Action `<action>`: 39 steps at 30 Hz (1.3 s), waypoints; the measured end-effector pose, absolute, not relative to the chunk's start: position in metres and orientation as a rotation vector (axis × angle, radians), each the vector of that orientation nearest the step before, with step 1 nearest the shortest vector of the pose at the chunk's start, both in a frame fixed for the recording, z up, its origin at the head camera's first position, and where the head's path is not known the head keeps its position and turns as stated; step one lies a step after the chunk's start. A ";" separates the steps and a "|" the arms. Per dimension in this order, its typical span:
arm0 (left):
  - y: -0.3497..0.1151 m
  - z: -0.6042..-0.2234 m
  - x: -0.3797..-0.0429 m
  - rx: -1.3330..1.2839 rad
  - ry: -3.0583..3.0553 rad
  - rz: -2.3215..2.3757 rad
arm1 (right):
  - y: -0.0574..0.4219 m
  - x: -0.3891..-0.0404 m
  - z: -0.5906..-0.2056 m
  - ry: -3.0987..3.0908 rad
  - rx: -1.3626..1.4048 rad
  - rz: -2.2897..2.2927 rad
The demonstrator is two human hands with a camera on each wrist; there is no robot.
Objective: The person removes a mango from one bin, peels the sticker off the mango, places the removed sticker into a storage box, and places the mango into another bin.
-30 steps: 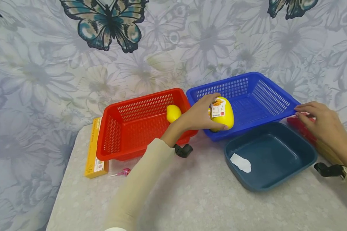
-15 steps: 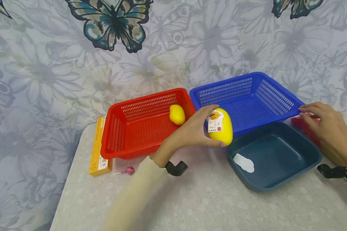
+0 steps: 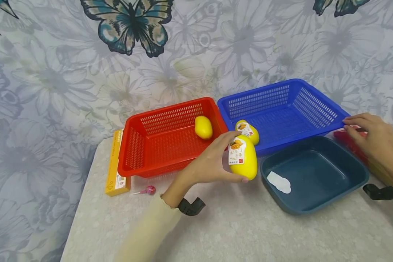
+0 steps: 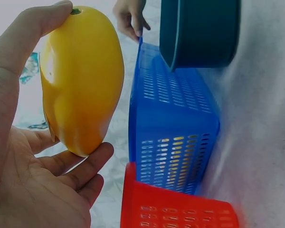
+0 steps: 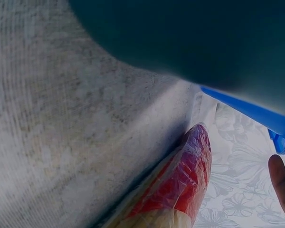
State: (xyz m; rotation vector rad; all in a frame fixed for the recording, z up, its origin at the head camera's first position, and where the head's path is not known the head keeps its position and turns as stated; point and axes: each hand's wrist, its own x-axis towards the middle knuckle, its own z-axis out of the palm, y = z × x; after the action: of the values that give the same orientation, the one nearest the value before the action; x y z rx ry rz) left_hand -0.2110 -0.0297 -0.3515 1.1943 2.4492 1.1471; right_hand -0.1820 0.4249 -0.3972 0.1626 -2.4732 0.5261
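Observation:
A yellow mango (image 3: pixel 247 160) with a white printed label is gripped in my left hand (image 3: pixel 204 165), thumb at one end and fingers along the other. It is held up in front of the blue basket (image 3: pixel 278 116). Inside that basket, at its near left corner, lies another labelled mango (image 3: pixel 253 134), partly hidden behind the held one. A third mango (image 3: pixel 203 128) rests in the red basket (image 3: pixel 131 145). My right hand (image 3: pixel 376 140) holds the blue basket's right corner, fingers over the rim and thumb below; in the right wrist view a fingertip (image 5: pixel 278 171) sits close under it.
In front of the blue basket stands a dark teal tub (image 3: pixel 317 174) with a white flat piece (image 3: pixel 279 182) in it. A yellow box (image 3: pixel 114 163) and a pink lollipop (image 3: pixel 150 190) lie at left. Under my right hand is a red clear-wrapped package (image 5: pixel 178 183).
My left hand has drawn its mango back from over the blue basket toward me, uncovering the other mango there. The right hand stays at the rim. The head view has shifted slightly.

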 end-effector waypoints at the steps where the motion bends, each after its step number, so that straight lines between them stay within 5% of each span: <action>1: -0.032 -0.353 -0.209 1.199 2.448 1.148 | 0.425 -0.182 -0.398 -2.477 0.157 0.522; 39: -0.106 -0.425 -0.153 0.926 2.500 1.169 | 0.415 -0.181 -0.406 -2.450 0.016 0.642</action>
State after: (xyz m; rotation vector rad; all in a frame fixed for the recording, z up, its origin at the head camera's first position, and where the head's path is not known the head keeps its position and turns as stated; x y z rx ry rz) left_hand -0.1532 -0.1063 -0.4248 0.9261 2.5000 1.1693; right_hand -0.1809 0.4152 -0.4059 0.0159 -2.4501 0.6418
